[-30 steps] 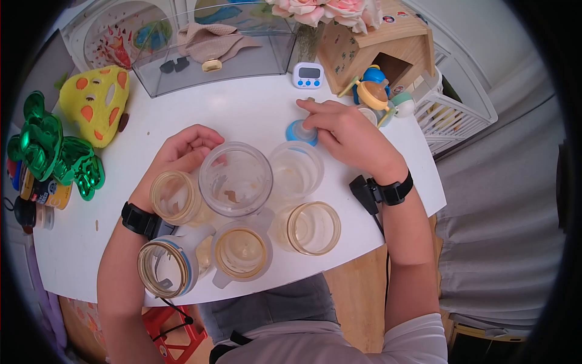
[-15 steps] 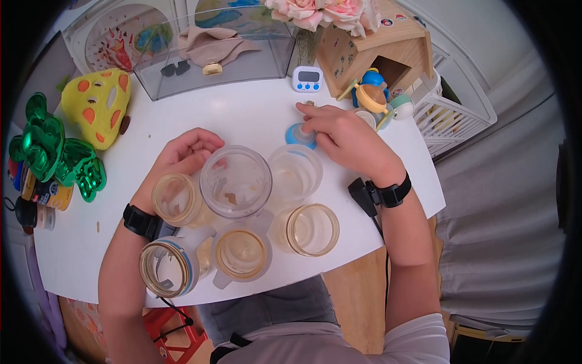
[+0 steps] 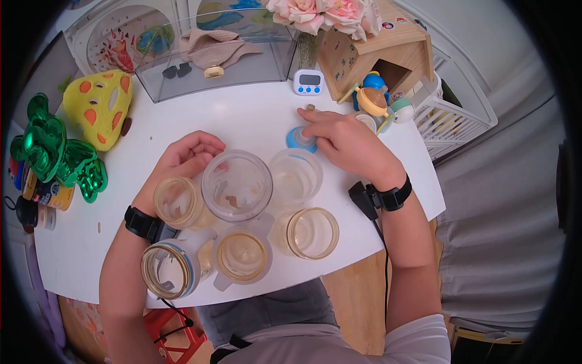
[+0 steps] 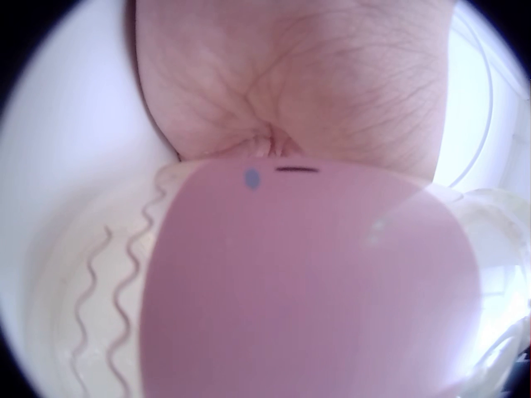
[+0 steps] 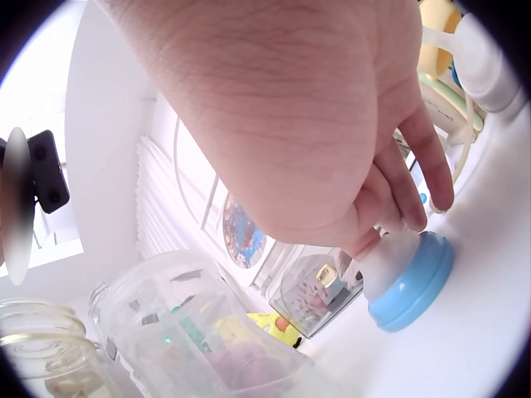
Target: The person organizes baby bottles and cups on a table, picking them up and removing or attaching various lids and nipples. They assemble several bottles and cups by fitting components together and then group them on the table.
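In the head view, my right hand (image 3: 351,139) is at a bottle nipple with a blue ring (image 3: 297,141) on the table. The right wrist view shows thumb and fingertips pinching the pale nipple (image 5: 388,269), above the blue ring (image 5: 419,286). My left hand (image 3: 188,155) rests on the table with loosely curled fingers and holds nothing. It lies behind a small jar (image 3: 176,221) and beside a large clear cup (image 3: 236,167), whose rim overlaps the fingertips. In the left wrist view, a jar with a pink patch (image 4: 307,282) stands right below the palm (image 4: 290,83).
Several other open containers stand near me: a clear cup (image 3: 312,188), a jar (image 3: 312,249), a handled bottle (image 3: 241,276) and a blue-banded jar (image 3: 189,267). Behind are a timer (image 3: 308,90), a clear bin (image 3: 254,68), a wooden house (image 3: 345,51) and a yellow plush (image 3: 97,130).
Both hands keep nearly the same pose. The whole head view has shifted slightly, with the table's things a little lower in it.
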{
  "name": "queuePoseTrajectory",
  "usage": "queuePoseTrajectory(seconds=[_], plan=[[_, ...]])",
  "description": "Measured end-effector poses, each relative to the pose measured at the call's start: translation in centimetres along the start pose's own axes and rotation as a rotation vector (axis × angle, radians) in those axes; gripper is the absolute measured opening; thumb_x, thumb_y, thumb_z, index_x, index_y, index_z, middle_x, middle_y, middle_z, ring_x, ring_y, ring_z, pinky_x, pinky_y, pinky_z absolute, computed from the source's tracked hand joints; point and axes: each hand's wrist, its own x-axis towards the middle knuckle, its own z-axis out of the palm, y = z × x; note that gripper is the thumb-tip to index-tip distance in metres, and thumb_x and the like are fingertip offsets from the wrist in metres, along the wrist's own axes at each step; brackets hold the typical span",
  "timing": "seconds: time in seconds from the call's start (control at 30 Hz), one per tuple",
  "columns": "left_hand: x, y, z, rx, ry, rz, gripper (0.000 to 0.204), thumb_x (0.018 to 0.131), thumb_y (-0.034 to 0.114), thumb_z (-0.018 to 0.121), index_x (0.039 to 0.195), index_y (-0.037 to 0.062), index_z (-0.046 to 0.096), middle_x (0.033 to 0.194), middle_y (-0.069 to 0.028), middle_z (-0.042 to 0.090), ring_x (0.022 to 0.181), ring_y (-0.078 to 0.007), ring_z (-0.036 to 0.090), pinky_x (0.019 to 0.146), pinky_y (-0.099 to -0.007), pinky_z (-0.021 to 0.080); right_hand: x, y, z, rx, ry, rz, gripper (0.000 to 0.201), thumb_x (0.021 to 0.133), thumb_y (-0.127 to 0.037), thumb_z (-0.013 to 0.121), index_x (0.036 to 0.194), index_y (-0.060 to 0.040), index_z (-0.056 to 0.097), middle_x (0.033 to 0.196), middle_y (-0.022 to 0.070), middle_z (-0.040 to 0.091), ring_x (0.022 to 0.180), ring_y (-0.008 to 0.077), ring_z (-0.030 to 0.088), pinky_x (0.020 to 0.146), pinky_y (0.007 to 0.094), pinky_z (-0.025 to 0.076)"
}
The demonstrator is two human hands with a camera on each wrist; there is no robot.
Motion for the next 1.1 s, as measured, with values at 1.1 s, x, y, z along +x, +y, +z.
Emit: queuePoseTrajectory(seconds=[1.1], plan=[[0.6, -0.3, -0.8, -0.022, -0.091, 0.074, 0.035, 0.109, 0.019, 0.063, 0.14, 0.0041, 0.06, 0.125, -0.0078, 0.067, 0.118, -0.0179, 0.065, 0.101, -0.0336, 0.054, 6.0, 1.1, 4.1, 0.944, -0.069, -0.02, 0.02, 0.099, 0.001, 0.071, 0.119, -0.0017, 0.073, 0.137, 0.005, 0.053, 0.129, 0.0161, 0.055, 0.109, 0.031, 0.048]])
